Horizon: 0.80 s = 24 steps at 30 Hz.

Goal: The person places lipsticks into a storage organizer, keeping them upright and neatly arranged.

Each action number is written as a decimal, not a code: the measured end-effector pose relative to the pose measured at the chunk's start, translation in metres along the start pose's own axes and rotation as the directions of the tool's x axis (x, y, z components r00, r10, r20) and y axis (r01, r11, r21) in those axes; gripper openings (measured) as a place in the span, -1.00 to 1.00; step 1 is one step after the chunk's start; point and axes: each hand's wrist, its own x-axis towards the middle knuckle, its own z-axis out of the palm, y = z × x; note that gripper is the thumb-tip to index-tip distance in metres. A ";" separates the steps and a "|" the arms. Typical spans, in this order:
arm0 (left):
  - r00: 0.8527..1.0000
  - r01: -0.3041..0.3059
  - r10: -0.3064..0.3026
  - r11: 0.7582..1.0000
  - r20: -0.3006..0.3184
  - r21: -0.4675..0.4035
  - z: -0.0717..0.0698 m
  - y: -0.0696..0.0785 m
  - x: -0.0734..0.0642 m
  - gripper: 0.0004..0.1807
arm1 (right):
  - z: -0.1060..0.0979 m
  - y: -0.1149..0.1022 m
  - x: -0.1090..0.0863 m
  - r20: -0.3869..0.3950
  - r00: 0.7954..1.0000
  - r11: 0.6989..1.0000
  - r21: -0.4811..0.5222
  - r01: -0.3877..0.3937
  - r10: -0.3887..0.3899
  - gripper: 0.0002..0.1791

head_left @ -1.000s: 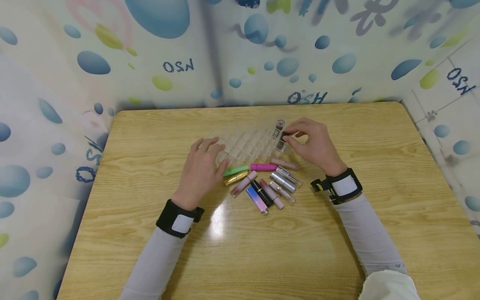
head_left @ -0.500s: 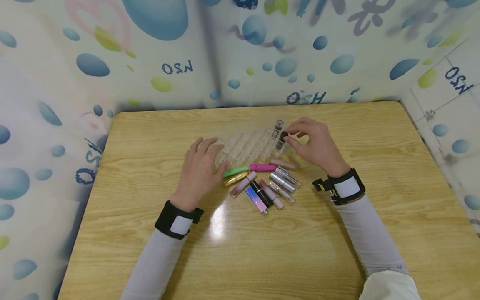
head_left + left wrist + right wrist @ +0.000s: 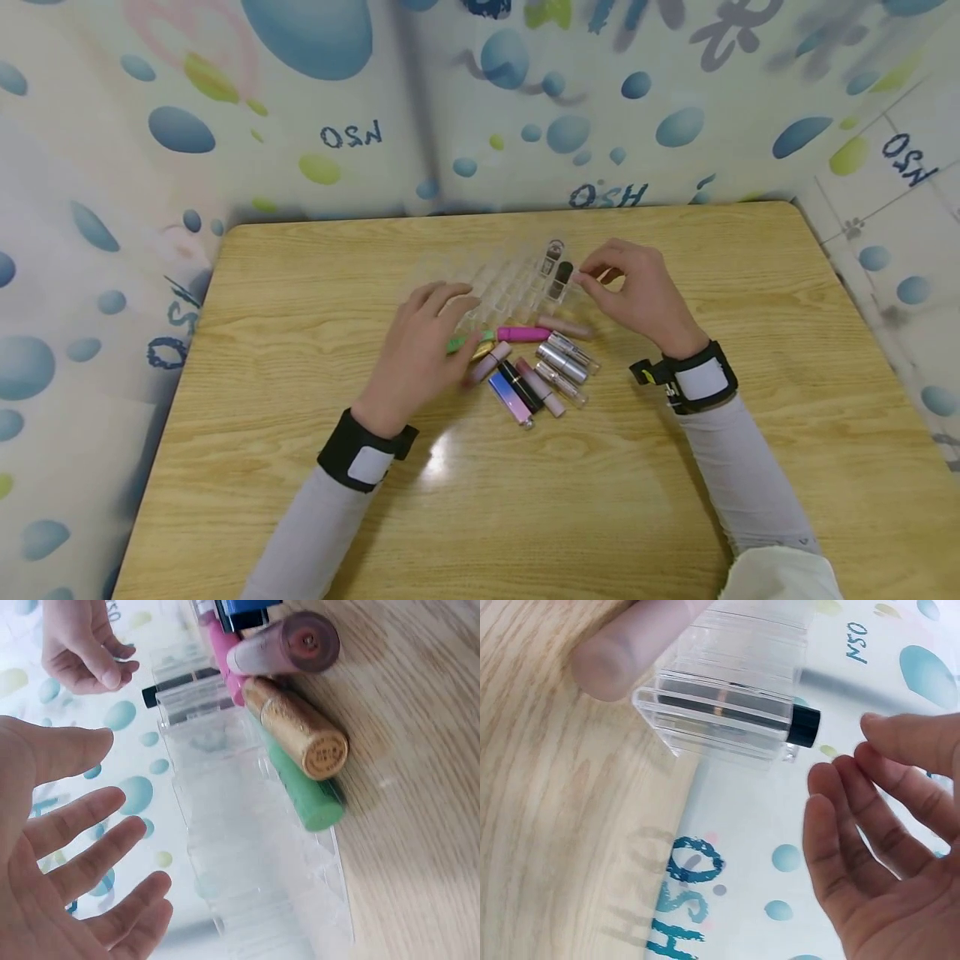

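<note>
A clear, stepped lipstick organizer (image 3: 510,287) lies on the table between my hands. One black-capped lipstick (image 3: 805,726) stands in a compartment at its right end, its cap poking out of the top. Just right of that cap is my right hand (image 3: 633,292), apart from it, fingers loosely bent with nothing between them. My left hand (image 3: 423,350), fingers spread, hovers by the organizer's left front and holds nothing. Below it lie a green tube (image 3: 311,799) and a gold lipstick (image 3: 304,735); in the head view the hand partly covers both.
In front of the organizer lie a magenta tube (image 3: 523,334), a pinkish tube (image 3: 566,327), silver tubes (image 3: 562,362), a black tube (image 3: 520,387) and a blue-pink lipstick (image 3: 510,400). A patterned wall covering rises behind the wooden table (image 3: 525,517).
My right hand has let go of the black-capped lipstick and drawn slightly right, away from the organizer. My left hand has moved right, over the green and gold tubes.
</note>
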 end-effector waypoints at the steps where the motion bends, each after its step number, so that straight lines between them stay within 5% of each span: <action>1: 1.000 -0.003 0.003 1.000 0.007 -0.007 0.001 0.002 0.000 -0.56 | -0.002 -0.001 0.000 0.018 1.000 1.000 -0.009 -0.004 0.004 -0.90; 5: 1.000 -0.025 0.026 0.998 0.010 -0.051 0.005 0.009 0.001 -0.58 | -0.007 -0.007 -0.003 0.156 0.986 0.997 -0.057 -0.042 0.051 -0.89; 11: 0.997 -0.060 0.064 0.994 0.041 -0.092 0.006 0.016 0.000 -0.58 | -0.010 -0.012 -0.007 0.386 0.913 0.989 -0.104 -0.103 0.136 -0.80; 20: 0.991 -0.039 0.054 0.992 0.123 -0.119 0.009 0.023 -0.001 -0.67 | 0.007 -0.009 -0.008 0.512 0.820 0.966 -0.162 -0.202 0.257 -0.82; 24: 0.987 -0.052 0.068 0.993 0.143 -0.110 0.012 0.025 -0.001 -0.70 | 0.012 -0.006 -0.009 0.529 0.807 0.964 -0.172 -0.203 0.264 -0.85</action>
